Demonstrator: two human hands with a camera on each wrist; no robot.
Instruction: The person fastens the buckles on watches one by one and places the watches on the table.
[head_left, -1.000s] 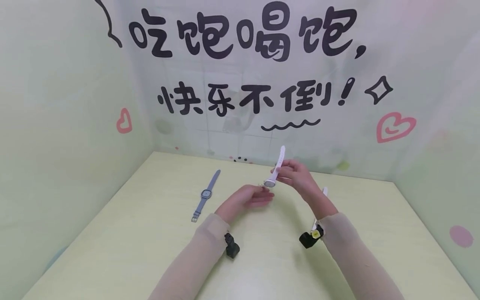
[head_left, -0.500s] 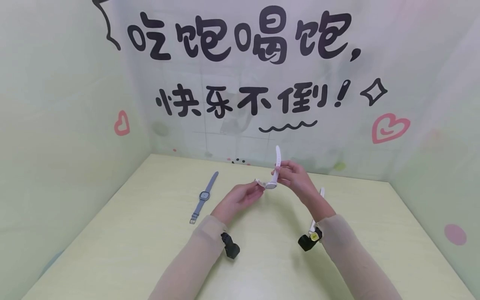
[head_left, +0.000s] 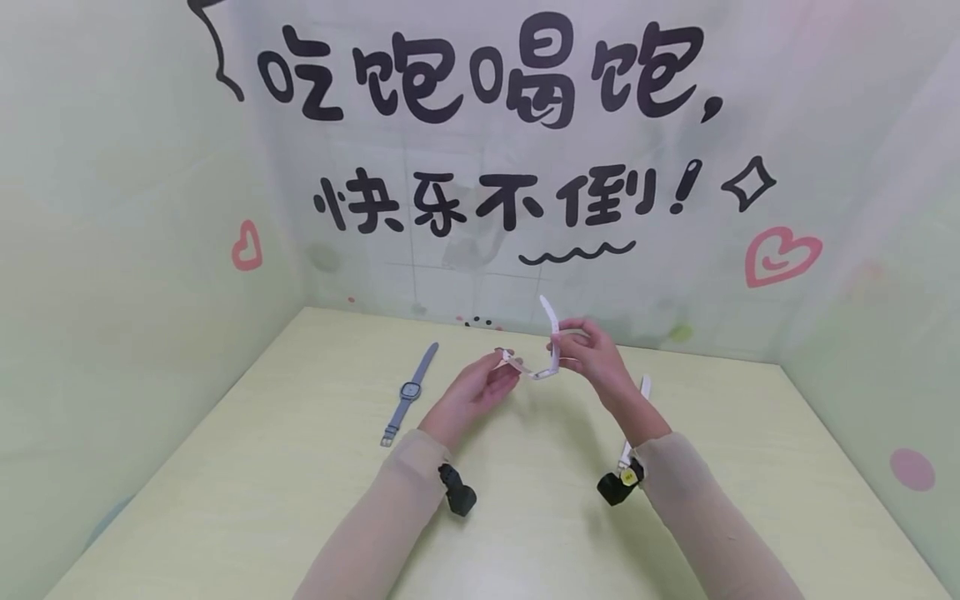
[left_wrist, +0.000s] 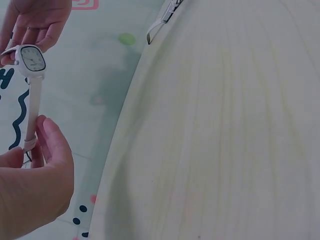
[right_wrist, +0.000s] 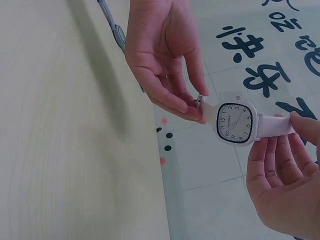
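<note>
A white wristwatch [right_wrist: 235, 122] with a squarish white dial hangs between both hands above the table, its strap bent into a U shape. My left hand [head_left: 474, 390] pinches the buckle end of the strap between thumb and fingers. The other strap half is gripped near its middle by my right hand [head_left: 600, 360], and its free tip sticks up past the fingers. In the right wrist view the dial faces the camera, with the left hand [right_wrist: 165, 55] at the buckle and the right hand [right_wrist: 287, 182] on the strap.
A blue-grey wristwatch [head_left: 410, 391] lies stretched out on the pale wooden table [head_left: 315, 467], left of the hands. Another white-strapped watch [head_left: 646, 385] lies at the right, partly hidden under the right forearm. A printed cloth backdrop [head_left: 480, 283] stands behind the table.
The left hand, at first beside the buckle end, has taken it between thumb and fingers and moved slightly left. The strap has opened into a wider U, its free tip leaning left.
</note>
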